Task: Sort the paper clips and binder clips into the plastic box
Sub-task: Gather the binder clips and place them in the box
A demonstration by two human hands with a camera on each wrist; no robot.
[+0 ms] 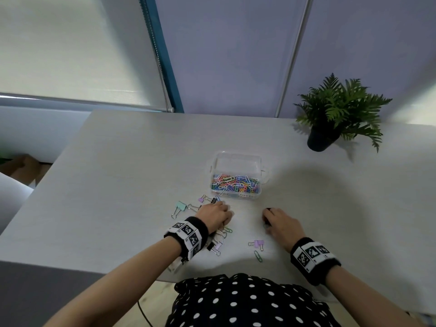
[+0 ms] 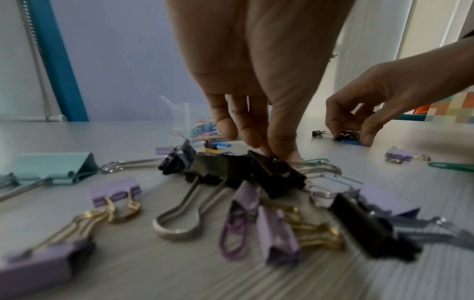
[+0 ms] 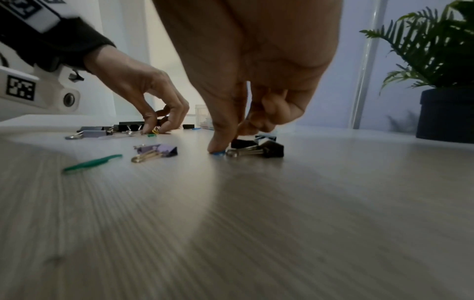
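Dozens of coloured paper clips fill the near half of the clear plastic box at the middle of the pale table, while its far half looks bare. Loose binder clips lie on the table in front of the box — a mint binder clip to the left, a lilac binder clip between the two wrists, and a green paper clip just nearer than it. The left hand reaches down into a jumble of black and lilac clips, its grip narrow, fingertips pinching the wire loop of a black binder clip. The right hand has its fingers curled onto small black binder clips, with the thumb pressing a blue paper clip flat — whether anything is actually lifted, I cannot tell. Motion blur smears the nearest clips in the left wrist view, and in the head view both hands cover what they hold. A potted fern stands at the far right.
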